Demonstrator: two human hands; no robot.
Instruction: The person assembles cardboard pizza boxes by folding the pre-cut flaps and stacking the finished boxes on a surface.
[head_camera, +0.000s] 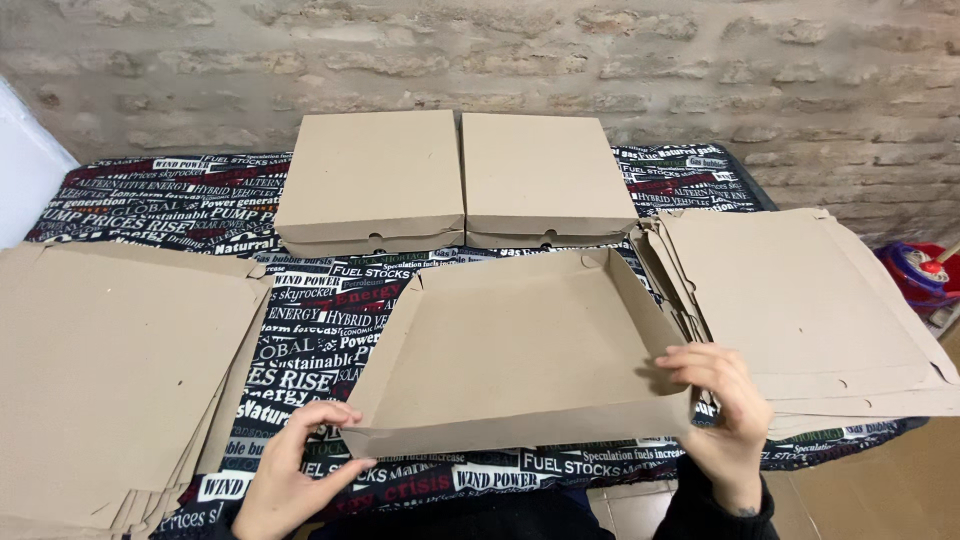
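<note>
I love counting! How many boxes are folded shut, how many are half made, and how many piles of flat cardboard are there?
Closed brown cardboard boxes: 2
Half-folded brown cardboard box: 1
Piles of flat brown cardboard sheets: 2
Total: 5

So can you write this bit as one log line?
left hand: grips tray front corner | right hand: pinches right corner | finished boxes: behind

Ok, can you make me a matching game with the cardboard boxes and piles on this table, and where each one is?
Things:
1. half-folded box
2. two closed boxes
3. left flat stack
4. right flat stack

Places:
A. at the back, side by side, by the brick wall
B. at the table's right end
C. in the middle, held by both hands
D. at the table's left end

Pairs: 1-C, 2-A, 3-D, 4-B
</note>
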